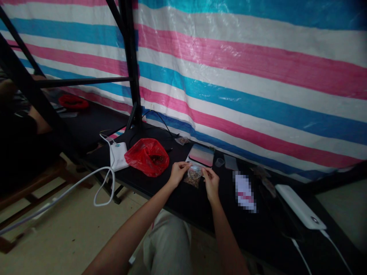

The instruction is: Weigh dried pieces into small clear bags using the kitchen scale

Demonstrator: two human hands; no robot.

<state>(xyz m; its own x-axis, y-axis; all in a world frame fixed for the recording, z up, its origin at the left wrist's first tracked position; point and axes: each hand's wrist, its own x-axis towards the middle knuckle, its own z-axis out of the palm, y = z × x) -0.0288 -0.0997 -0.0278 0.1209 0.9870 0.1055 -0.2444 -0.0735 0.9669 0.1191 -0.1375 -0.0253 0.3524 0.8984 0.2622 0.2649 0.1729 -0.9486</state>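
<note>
A small clear plastic bag (pixel 192 178) with brown dried bits in its lower part hangs between my hands, just above the black table. My left hand (pixel 179 172) pinches its top left corner. At the top right corner, my right hand (pixel 211 181) has its fingers closed on the bag's edge. Right behind the bag lies a flat scale (pixel 201 154) with a shiny reflecting plate. To the left sits a red plastic bag (pixel 147 157), its mouth open on dark brown contents. A small clear cup (pixel 219 162) stands right of the scale.
A white power bank (pixel 119 156) with a cable lies at the left, another white power bank (pixel 300 206) at the right. A filled clear bag (pixel 182 141) and flat empty bags (pixel 231 162) rest toward the striped sheet (pixel 252 84). Beyond the black frame (pixel 130 57) sits another person.
</note>
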